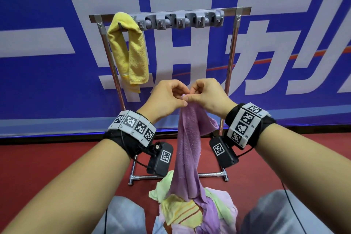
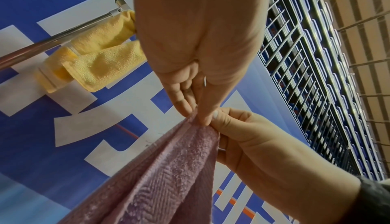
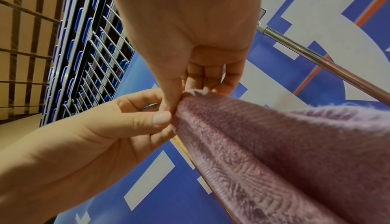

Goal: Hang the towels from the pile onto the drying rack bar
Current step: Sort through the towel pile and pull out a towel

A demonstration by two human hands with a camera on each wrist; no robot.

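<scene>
A purple towel (image 1: 188, 150) hangs from both hands, its lower end still trailing into the pile of towels (image 1: 191, 213) on the floor. My left hand (image 1: 167, 99) and right hand (image 1: 205, 95) pinch its top edge side by side, thumbs against fingertips. From the left wrist the purple towel (image 2: 168, 169) drops from my left hand (image 2: 196, 116), with the right hand (image 2: 238, 129) beside it. From the right wrist the purple towel (image 3: 263, 144) sits between my right hand (image 3: 179, 97) and left hand (image 3: 137, 116). A yellow towel (image 1: 129, 49) hangs over the rack bar (image 1: 231, 10) at its left end.
The metal drying rack (image 1: 230, 59) stands on red floor against a blue and white banner. A grey clip holder (image 1: 180, 20) is fixed along the bar's middle. My knees in grey trousers (image 1: 281, 214) flank the pile.
</scene>
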